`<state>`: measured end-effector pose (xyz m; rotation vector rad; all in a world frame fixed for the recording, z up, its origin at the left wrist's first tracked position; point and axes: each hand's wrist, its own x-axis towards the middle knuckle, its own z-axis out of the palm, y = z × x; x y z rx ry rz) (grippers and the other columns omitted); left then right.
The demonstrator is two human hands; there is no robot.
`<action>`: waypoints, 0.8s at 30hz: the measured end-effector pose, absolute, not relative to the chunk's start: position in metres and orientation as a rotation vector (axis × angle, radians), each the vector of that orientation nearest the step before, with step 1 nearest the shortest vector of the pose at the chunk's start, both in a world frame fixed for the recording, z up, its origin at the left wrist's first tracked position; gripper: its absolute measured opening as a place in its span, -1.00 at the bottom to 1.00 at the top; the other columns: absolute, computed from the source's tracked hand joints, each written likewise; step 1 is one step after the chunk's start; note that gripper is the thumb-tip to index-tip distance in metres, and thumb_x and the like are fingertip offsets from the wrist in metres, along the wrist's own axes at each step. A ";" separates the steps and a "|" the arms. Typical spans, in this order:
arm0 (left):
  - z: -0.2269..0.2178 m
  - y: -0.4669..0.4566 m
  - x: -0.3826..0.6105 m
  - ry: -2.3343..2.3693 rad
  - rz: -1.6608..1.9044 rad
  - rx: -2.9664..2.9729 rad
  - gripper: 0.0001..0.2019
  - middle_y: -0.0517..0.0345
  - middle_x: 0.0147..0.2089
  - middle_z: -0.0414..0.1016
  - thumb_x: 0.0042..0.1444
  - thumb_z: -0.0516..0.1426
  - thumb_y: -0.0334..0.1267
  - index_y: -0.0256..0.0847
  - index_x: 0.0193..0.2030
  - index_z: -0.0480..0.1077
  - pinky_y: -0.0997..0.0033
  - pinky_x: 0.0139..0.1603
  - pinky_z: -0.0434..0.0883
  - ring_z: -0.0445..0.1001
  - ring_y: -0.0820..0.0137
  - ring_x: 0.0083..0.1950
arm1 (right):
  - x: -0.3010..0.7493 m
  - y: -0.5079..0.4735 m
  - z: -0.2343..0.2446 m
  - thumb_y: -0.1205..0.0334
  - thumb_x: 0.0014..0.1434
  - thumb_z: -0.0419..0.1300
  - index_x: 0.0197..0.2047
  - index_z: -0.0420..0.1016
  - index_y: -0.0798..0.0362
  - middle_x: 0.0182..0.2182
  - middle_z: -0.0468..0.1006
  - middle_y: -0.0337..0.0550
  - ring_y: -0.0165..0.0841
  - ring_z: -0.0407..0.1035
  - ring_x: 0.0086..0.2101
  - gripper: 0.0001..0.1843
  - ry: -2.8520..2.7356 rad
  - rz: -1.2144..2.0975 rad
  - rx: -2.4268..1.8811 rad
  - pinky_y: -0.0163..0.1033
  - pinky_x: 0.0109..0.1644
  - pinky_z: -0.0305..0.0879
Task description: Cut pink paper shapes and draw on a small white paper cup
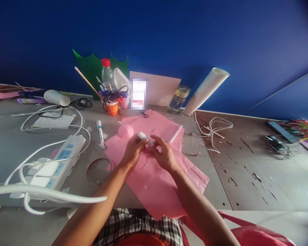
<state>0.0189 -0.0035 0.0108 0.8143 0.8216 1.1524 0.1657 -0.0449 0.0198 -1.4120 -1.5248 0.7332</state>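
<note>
left hand point(133, 149) curled, gripping white object point(142, 135)

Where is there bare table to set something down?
Bare grey tabletop shows left of the looped white cable, and in front of the black wire bundle at right, though dark-flecked. Crowded: around the white plastic power strip and packed orange cup, and on the pink paper sheets.

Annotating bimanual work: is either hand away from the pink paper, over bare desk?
No: the left hand and right hand are close together over the pink paper, the left holding a small white object.
</note>
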 end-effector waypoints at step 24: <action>0.024 -0.003 0.018 0.608 0.950 0.429 -0.73 0.24 -0.41 0.36 -0.01 0.38 -0.15 -0.22 -0.27 0.45 0.49 -0.40 0.34 0.40 0.50 -0.41 | 0.175 -0.035 0.022 -0.04 0.20 0.13 -0.11 0.48 0.01 -0.48 0.40 -0.25 -0.37 0.28 -0.47 -0.66 -1.040 1.089 -1.200 -0.22 -0.34 0.30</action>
